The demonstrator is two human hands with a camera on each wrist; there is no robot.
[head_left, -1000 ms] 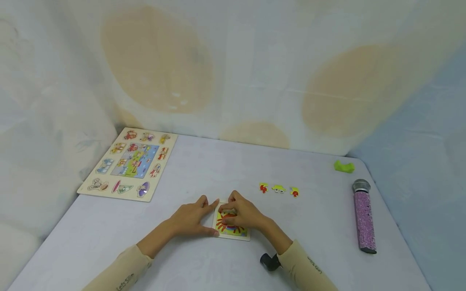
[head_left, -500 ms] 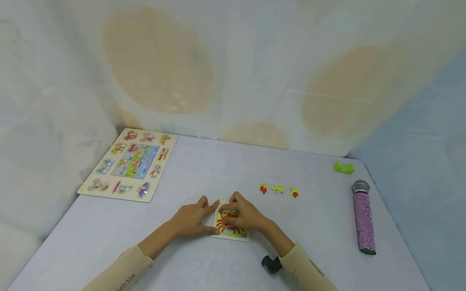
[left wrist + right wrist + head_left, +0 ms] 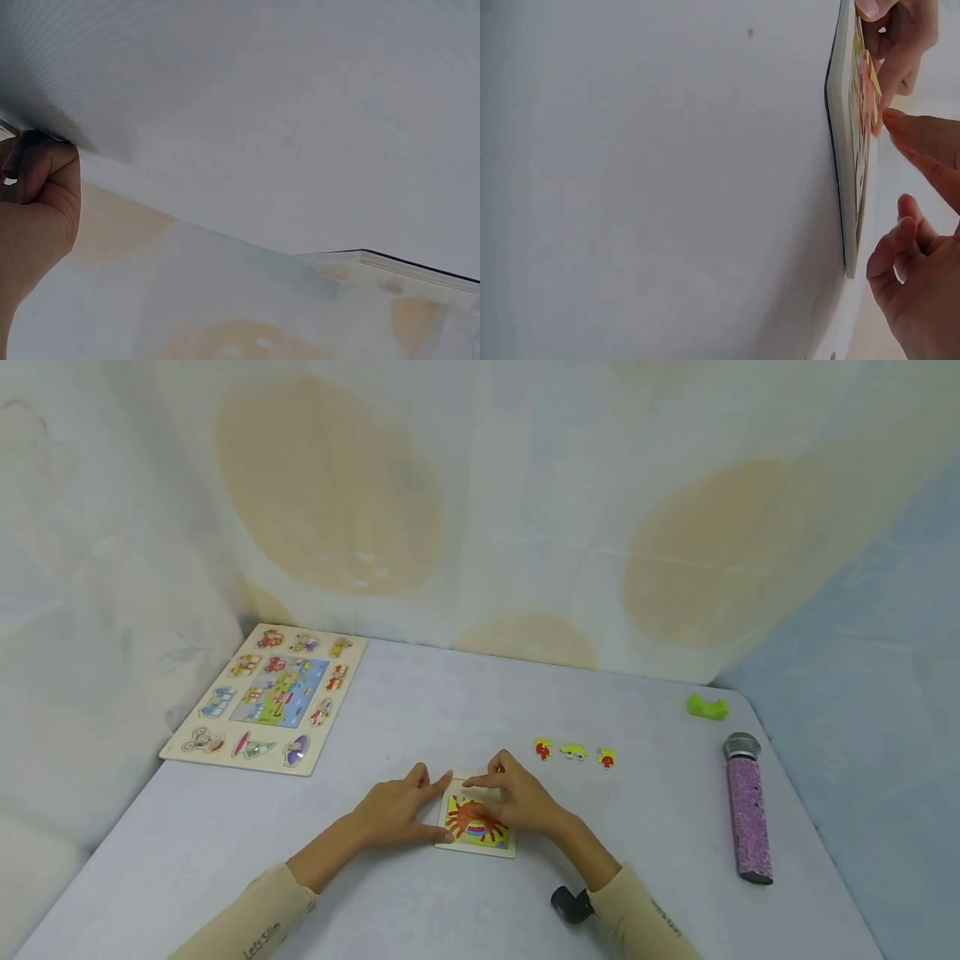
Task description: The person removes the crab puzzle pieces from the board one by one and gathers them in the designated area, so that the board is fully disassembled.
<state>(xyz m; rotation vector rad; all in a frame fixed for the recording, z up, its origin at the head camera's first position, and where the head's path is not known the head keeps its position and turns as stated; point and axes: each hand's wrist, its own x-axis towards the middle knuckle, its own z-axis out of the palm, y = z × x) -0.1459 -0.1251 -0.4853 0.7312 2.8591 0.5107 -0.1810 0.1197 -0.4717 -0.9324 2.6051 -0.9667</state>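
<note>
A small wooden jigsaw board (image 3: 477,851) with a red crab picture lies between the hands. My left hand (image 3: 393,810) touches its left side, index finger at the far corner and thumb at the near one. Over the crab, the right hand (image 3: 522,799) reaches in from the right, its thumb at the picture and its index finger stretched over the far rim. In the right wrist view, a yellow and red puzzle piece (image 3: 873,84) stands tilted up from the board, close to a right fingertip. Most of the left hand's work is outside the left wrist view.
Three loose puzzle pieces (image 3: 574,751) lie in a row beyond the right hand. A larger wooden picture puzzle (image 3: 255,763) is at the back left. To the right are a pink glittery microphone (image 3: 750,814) and a green object (image 3: 707,707). A black cylindrical thing (image 3: 572,906) sits by the right sleeve.
The right hand has shifted to the right and its fingers have spread, baring more of the crab. My left hand stays at the board's left side.
</note>
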